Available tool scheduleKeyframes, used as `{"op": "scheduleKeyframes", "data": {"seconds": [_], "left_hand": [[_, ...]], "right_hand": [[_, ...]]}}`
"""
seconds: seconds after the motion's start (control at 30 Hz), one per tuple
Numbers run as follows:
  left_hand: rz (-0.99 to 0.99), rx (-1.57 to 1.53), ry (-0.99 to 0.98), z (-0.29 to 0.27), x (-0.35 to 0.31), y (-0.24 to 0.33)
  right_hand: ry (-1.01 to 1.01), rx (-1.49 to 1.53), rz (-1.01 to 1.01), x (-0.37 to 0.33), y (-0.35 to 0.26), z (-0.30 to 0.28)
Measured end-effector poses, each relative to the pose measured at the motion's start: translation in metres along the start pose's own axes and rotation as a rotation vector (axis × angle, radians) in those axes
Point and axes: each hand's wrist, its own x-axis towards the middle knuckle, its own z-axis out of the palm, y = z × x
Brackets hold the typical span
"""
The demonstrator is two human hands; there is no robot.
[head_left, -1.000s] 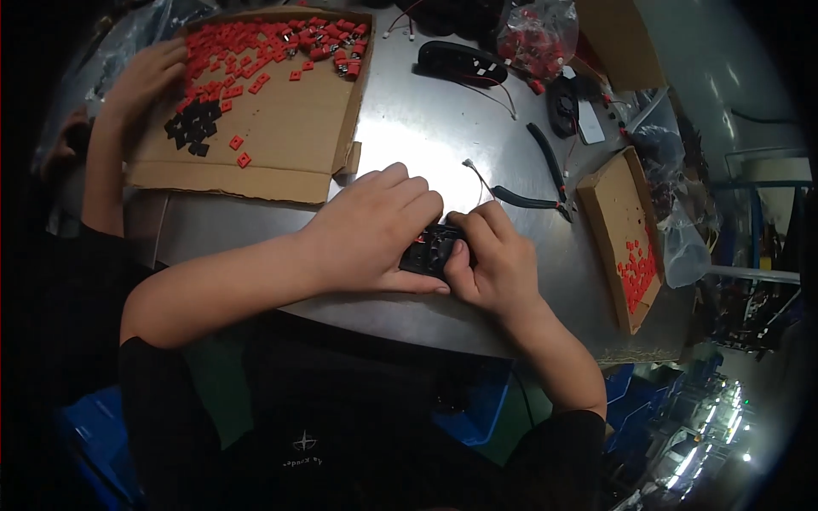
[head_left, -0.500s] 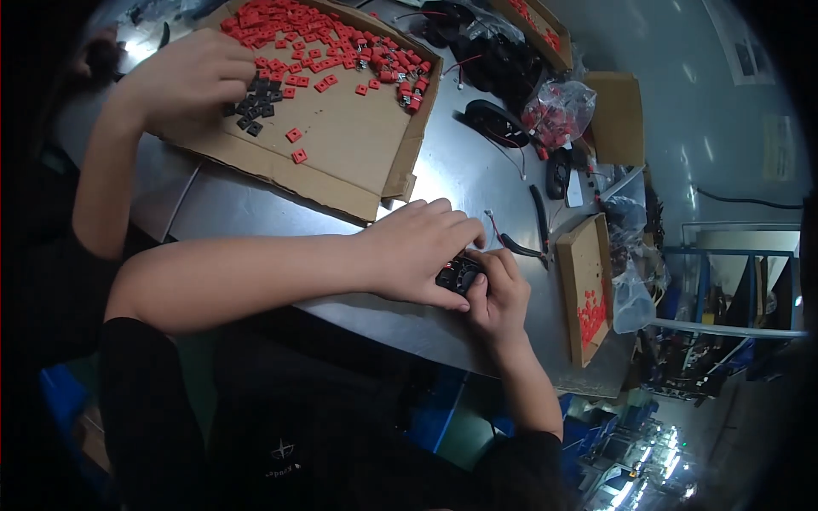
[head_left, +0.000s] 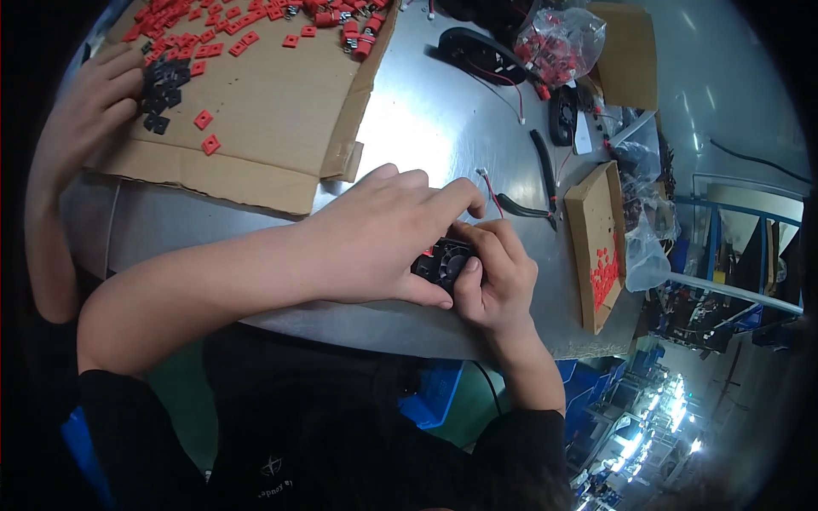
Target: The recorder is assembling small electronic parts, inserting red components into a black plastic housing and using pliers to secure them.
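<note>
Close to the table's front edge, both hands hold a small black plastic housing (head_left: 443, 263) with a round, fan-like part and a bit of red on its left side. My left hand (head_left: 388, 234) arches over it, thumb along the lower edge and index finger bent above the top; its palm hides part of the piece. On the opposite side, my right hand (head_left: 498, 272) pinches the housing between thumb and curled fingers. A pair of black-handled pliers (head_left: 545, 183) lies just beyond my right hand, beside a thin red wire with a white connector (head_left: 484, 175).
A shallow cardboard box (head_left: 256, 175) at left holds red and black small parts; a co-worker's hand (head_left: 98, 111) reaches into it. A smaller box (head_left: 588, 247) of red bits sits at right. Farther back lie a black oval shell (head_left: 481, 55) and a clear bag (head_left: 562, 43) of red parts.
The view has shifted, so the table and boxes sit higher and mostly farther left. Both hands keep their hold on the housing. The co-worker's hand stays at the black parts.
</note>
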Motion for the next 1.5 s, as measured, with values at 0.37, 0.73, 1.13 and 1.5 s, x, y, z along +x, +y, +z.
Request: {"op": "scheduleKeyframes", "data": {"seconds": [0.37, 0.73, 1.13, 1.5], "left_hand": [[0.127, 0.119, 0.088, -0.001, -0.001, 0.001], [0.144, 0.309, 0.063, 0.005, -0.011, -0.003], [0.11, 0.326, 0.105, 0.013, -0.011, 0.001], [0.076, 0.278, 0.078, 0.007, -0.009, -0.003]], "right_hand": [[-0.019, -0.025, -0.003, 0.003, -0.003, -0.007], [-0.176, -0.138, -0.025, 0.028, -0.03, -0.026], [-0.328, -0.121, -0.553, 0.235, -0.091, 0.049], [-0.258, 0.01, -0.169, 0.157, -0.046, -0.017]]}}
